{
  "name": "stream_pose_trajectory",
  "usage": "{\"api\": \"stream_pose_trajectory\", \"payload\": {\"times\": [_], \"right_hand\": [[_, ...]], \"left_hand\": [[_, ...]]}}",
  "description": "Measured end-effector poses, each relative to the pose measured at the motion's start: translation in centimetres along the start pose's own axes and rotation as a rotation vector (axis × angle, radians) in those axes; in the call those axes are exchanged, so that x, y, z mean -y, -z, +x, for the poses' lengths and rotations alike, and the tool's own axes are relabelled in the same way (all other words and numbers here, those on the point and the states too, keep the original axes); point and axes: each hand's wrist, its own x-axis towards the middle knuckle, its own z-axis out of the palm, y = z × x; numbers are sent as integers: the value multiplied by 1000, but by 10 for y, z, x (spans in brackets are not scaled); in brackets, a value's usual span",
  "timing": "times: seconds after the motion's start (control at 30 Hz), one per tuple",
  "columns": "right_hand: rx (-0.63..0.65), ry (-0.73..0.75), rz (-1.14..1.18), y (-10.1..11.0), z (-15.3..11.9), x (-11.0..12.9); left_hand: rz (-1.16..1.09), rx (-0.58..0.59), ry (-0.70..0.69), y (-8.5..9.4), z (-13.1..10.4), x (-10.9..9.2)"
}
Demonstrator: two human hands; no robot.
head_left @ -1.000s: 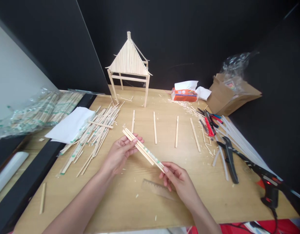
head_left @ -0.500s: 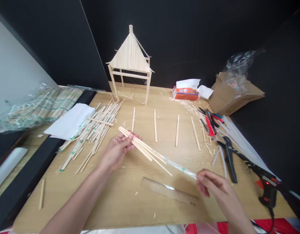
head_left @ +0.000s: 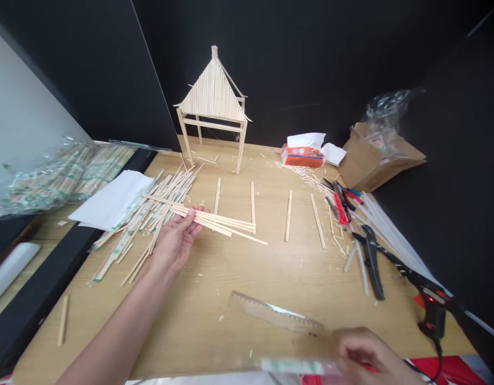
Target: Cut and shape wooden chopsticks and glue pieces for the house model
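My left hand [head_left: 181, 233] is closed around several bare wooden chopsticks [head_left: 226, 220], which fan out toward the right above the table. Down at the front edge, my right hand [head_left: 365, 355] grips a clear chopstick wrapper [head_left: 293, 367] with green print; both are smeared by motion. Between the hands lies a transparent ruler [head_left: 274, 313]. Behind the held sticks, paired stick pieces [head_left: 288, 215] stand apart in a row on the tabletop. A heap of loose and wrapped chopsticks [head_left: 166, 198] is just left of my left hand.
A stick-built house frame [head_left: 212, 91] stands at the back. Tissues [head_left: 303, 155] and a brown paper bag [head_left: 375, 155] are back right. Black cutters [head_left: 373, 262], white glue sticks [head_left: 391, 230] and a lit glue gun [head_left: 433, 310] line the right. White paper [head_left: 112, 198] lies left.
The wrapper has come off the sticks; my right hand has carried it down to the table's front edge. My left hand has shifted left with the chopsticks.
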Motion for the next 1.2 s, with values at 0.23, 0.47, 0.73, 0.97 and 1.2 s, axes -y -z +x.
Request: {"api": "stream_pose_trajectory", "payload": {"times": [0.23, 0.47, 0.73, 0.97, 1.2], "right_hand": [[122, 201, 19, -52, 62, 78], [-595, 405, 663, -86, 100, 117], [-671, 475, 846, -106, 121, 127], [-573, 514, 719, -105, 123, 112], [-429, 354, 484, -103, 115, 115]], "left_hand": [[5, 40, 62, -8, -13, 14], [-2, 73, 132, -18, -35, 32], [5, 112, 215, -21, -50, 41], [-53, 67, 234, -19, -44, 34], [-40, 112, 304, -20, -48, 36]]}}
